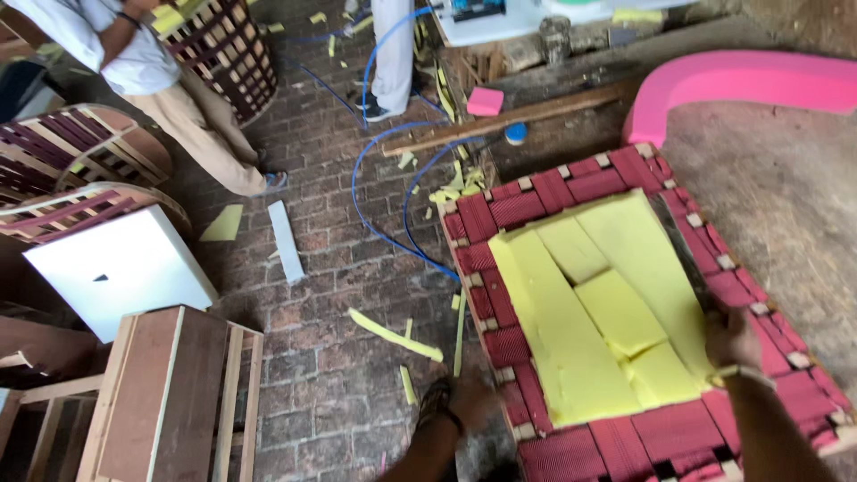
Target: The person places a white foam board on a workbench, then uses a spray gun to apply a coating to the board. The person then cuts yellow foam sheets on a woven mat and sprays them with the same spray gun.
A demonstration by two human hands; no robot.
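Head view — right hand point(730, 339) on yellow foam's point(596, 312) edge (red webbing point(571, 183) border); left hand point(470, 402) off-frame-side.

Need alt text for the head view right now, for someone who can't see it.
Seen from above, the person's right hand presses on yellow foam pieces laid over a frame of red webbing, while the left hand grips the frame's near edge. Foam scraps and a blue hose lie on the brick floor, where two other people stand.

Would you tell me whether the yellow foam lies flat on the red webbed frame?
Flat: the yellow foam pieces lie side by side on the red webbed frame.
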